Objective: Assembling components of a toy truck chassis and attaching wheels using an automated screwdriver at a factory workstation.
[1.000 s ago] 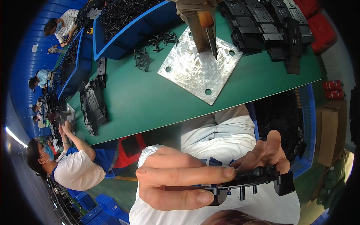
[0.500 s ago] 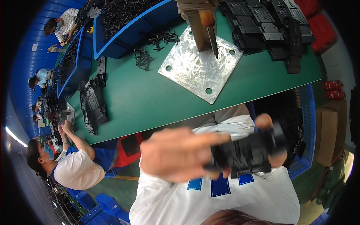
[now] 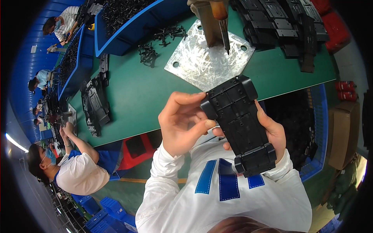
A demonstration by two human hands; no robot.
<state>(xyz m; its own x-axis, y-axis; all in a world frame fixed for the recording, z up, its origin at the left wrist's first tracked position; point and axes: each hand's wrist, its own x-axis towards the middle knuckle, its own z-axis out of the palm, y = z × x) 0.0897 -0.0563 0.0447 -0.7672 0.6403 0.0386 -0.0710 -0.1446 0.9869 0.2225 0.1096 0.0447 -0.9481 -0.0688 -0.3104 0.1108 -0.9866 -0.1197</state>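
In front of my chest I hold a long black plastic chassis part (image 3: 241, 120), tilted, with broad raised ends and ribs and small holes along its face. My right hand (image 3: 273, 130) grips its right side, the fingers reaching behind it. At its far left corner, my left hand (image 3: 182, 120) has the index fingertip and thumb against the edge; its other fingers curl partly out of sight. Beyond the part, a square metal plate (image 3: 194, 58) with corner holes lies on the green table (image 3: 132, 105). A pointed tool (image 3: 223, 29) with an orange-brown handle stands above the plate beside a post.
Similar black parts (image 3: 272, 19) are stacked at the far right, others (image 3: 95, 103) at the left. Small black pieces (image 3: 147, 54) lie near a filled blue bin (image 3: 112, 48). A blue crate (image 3: 322, 128) stands right of me. A co-worker (image 3: 77, 171) sits at the left.
The chassis part has turned from lying crosswise to more upright and moved farther from me. My left hand, blurred before, now touches its far left corner.
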